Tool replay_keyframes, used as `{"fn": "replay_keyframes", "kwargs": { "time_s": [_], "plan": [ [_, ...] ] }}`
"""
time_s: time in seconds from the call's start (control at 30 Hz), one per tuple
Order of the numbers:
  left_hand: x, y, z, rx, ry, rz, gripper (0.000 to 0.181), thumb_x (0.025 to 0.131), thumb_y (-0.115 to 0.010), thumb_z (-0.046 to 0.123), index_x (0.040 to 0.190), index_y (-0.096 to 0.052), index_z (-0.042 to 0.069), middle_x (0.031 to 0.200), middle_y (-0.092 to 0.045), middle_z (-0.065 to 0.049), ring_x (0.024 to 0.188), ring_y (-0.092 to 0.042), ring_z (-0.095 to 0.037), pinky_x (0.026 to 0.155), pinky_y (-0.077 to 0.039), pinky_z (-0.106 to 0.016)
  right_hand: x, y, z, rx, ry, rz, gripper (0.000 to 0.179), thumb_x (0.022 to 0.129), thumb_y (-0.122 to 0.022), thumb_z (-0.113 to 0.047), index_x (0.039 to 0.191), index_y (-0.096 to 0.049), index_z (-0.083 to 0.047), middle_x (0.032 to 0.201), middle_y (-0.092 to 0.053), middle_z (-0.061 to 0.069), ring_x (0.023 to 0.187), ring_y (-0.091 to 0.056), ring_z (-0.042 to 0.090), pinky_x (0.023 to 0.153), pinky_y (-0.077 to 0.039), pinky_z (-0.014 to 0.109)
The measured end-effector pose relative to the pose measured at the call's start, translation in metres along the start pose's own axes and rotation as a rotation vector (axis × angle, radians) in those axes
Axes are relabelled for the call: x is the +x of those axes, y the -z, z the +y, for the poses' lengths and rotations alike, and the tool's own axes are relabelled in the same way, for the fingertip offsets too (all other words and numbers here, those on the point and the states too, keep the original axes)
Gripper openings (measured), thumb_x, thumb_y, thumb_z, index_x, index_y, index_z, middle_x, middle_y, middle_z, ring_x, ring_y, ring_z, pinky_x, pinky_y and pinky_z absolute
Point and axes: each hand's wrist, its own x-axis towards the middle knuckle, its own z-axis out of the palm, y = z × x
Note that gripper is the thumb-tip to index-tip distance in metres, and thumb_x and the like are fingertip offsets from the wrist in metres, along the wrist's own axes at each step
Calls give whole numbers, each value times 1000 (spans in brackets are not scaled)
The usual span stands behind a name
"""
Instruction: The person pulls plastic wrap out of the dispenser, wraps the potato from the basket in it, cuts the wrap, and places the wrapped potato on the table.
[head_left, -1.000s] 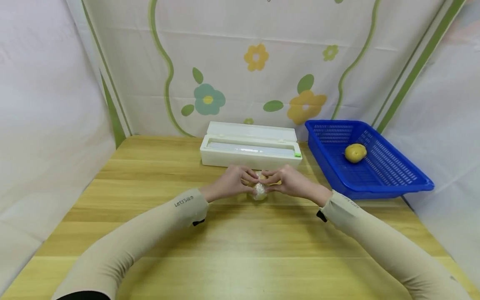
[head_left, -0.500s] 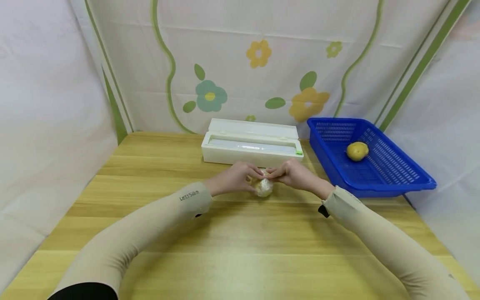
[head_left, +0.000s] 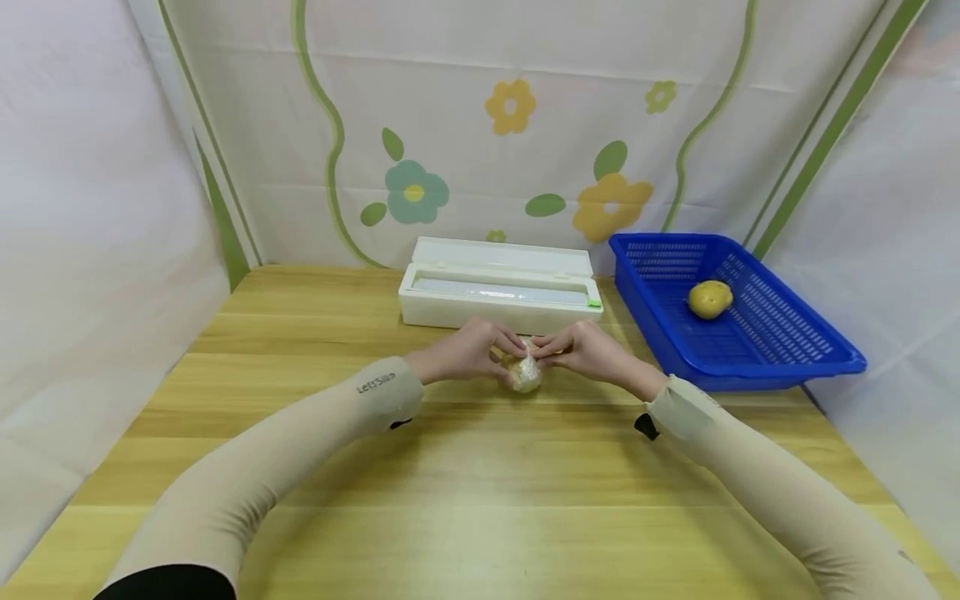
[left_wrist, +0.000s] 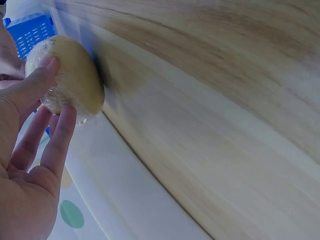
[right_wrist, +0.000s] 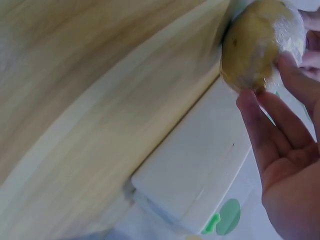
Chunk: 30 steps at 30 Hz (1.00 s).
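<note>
Wrapped potato [head_left: 525, 380] held between left hand [head_left: 467, 350] and right hand [head_left: 588, 353]

Left hand: partly closed. The thumb bears on one side of the wrapped potato and the bent fingers on the other, forming a pinch. The wrapped potato sits at the fingertips, forward of the palm.

Right hand: partly closed in a matching pinch from the opposite side. The wrapped potato is again at the fingertips, apart from the palm.

Clear film [right_wrist: 289, 32] lies crinkled over the wrapped potato where the two hands meet. The wrapped potato is low over the wooden tabletop [head_left: 480, 517]; contact beneath it cannot be confirmed.

Directly beyond the hands stands a long white box [head_left: 438, 313], lid raised, with a green piece [head_left: 594, 303] at its right end. Right of the box is a blue basket [head_left: 757, 380] containing a second potato [head_left: 710, 300]. A flower-patterned cloth [head_left: 465, 67] hangs behind.
</note>
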Motion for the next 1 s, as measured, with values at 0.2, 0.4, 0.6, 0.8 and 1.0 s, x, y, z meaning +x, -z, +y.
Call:
{"fn": "replay_keyframes", "kwargs": {
  "time_s": [0.2,0.4,0.6,0.8,1.0],
  "plan": [
    [-3,1,-2,0,-13,7,43,76,-86,15,115,-72,3,122,-65,-10,111,-61,-21,79,-54,-24,2,-4,-2,-13,12,52,23,82,-80,-6,104,-77,-8,113,-68,13,92,-70,25,53,-48,21],
    [-9,6,-6,6,-57,47,41,75,-87,11,113,-73,3,116,-68,-8,102,-63,-20,78,-55,-27,4,-4,-7,53,-63,27,39,79,-79,5,117,-72,-3,118,-67,13,81,-70,28,59,-53,23],
    [-14,7,-9,-16,-40,46,40,76,-86,10,113,-72,4,115,-69,-8,100,-64,-21,78,-55,-26,5,-8,-7,145,-108,12,54,78,-85,-8,127,-64,-2,122,-65,11,110,-62,29,75,-57,33],
    [-16,7,-12,-65,10,51,42,78,-84,9,118,-70,5,120,-67,-7,102,-63,-20,76,-53,-20,8,-12,-8,98,-145,56,41,82,-82,-20,118,-71,-4,119,-67,11,87,-70,22,67,-56,27],
    [-20,7,-20,-155,93,75,42,81,-82,9,121,-69,5,124,-65,-6,104,-64,-21,76,-53,-21,10,-15,-10,74,-156,43,40,89,-75,-27,122,-70,-4,128,-62,9,86,-70,20,67,-56,28]
  ]
}}
